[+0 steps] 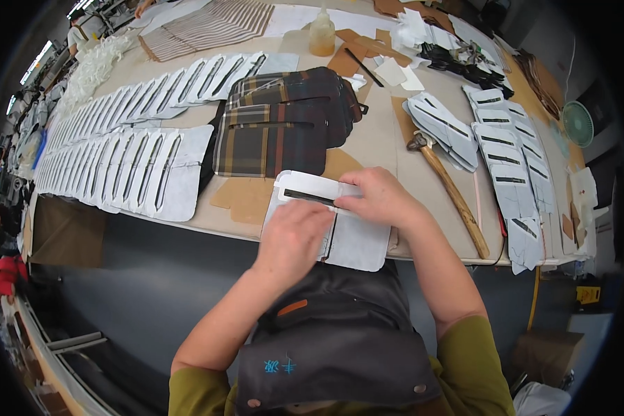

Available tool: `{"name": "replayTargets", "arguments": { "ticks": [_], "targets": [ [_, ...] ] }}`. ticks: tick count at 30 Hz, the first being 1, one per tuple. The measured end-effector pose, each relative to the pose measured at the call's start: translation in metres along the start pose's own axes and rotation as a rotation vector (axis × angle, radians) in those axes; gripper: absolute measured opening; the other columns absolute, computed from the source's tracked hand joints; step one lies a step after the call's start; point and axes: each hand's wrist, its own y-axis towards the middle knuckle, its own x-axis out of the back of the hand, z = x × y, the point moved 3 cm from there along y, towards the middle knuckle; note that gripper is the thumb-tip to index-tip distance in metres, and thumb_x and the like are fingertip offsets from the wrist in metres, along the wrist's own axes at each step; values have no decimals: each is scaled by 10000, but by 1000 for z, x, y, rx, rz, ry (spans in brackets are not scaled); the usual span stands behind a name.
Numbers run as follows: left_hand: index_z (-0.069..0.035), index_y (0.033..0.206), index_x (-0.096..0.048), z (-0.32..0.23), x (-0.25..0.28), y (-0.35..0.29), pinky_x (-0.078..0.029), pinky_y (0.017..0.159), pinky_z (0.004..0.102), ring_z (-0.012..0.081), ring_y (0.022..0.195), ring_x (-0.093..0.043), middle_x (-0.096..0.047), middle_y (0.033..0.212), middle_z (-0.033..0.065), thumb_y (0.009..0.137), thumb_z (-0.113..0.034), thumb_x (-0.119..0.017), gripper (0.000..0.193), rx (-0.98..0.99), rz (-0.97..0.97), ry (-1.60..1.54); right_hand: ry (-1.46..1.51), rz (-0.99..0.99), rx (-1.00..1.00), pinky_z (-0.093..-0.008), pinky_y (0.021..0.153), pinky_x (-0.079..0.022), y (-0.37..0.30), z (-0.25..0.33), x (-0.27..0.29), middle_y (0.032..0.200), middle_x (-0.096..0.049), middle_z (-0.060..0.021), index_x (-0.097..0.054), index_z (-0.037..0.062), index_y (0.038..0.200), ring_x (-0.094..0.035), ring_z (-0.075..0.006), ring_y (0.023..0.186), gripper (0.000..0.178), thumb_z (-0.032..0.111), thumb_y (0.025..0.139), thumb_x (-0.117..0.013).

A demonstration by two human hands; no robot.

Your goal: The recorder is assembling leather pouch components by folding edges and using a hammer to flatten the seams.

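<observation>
A white-backed fabric panel [360, 243] with rounded corners and a long dark slot lies at the table's front edge, its lower end overhanging toward my apron. A narrower white strip surrounds the slot. My right hand [381, 197] pinches the panel beside the slot's right end, thumb and fingers together. Just below the slot, my left hand [295, 236] has its fingers bent and pressed together on the panel; its fingertips hide part of the white strip. Beyond the hands rests a stack of dark plaid fabric pieces [274, 128] with similar slots.
Rows of overlapping white slotted panels [152, 166] cover the left of the table. On the right lie a wooden-handled hammer [454, 197], white panels [444, 132] and further slotted panels [506, 159]. A glue bottle [322, 35] stands at the back near a dark stick [364, 67].
</observation>
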Motion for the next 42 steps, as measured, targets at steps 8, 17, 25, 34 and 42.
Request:
{"name": "replayTargets", "arguments": {
  "ticks": [8,17,25,34,42],
  "targets": [
    [-82,1036,-758,-6,-22,-12,-492,840,380,228,984,-630,-696,1047,17,836,-106,-751,202,0,-25,83,1042,69,29,-304,584,-434,1,21,11,678,-647,-30,-735,24,883,-547,-87,634,223,242,931,-736],
    [-35,1129,-715,-9,-19,1,-467,896,427,308,1063,-611,-679,1146,90,849,-112,-748,292,58,-18,41,284,1,-122,-248,534,-342,0,-27,12,651,-504,81,-627,36,761,-393,-29,629,354,294,988,-710],
    [-56,974,-712,-10,-39,29,-398,911,433,298,928,-561,-646,946,76,847,-160,-766,173,137,206,-159,404,-288,-85,-278,528,-383,-5,-21,-9,627,-560,13,-634,34,787,-452,-74,581,330,281,997,-692],
    [-131,927,-705,-13,-37,21,-367,929,423,249,931,-586,-645,881,15,755,-163,-818,209,-70,147,18,-66,-213,-119,-410,645,-523,-6,-24,3,758,-691,-126,-692,83,868,-669,-307,708,199,276,899,-729],
    [-140,915,-667,-10,-38,12,-341,925,404,233,919,-582,-650,880,-2,709,-201,-868,294,-86,15,35,-166,553,94,-410,696,-500,-15,17,39,775,-657,-60,-721,84,976,-646,-281,750,239,60,740,-691]
  ]
}}
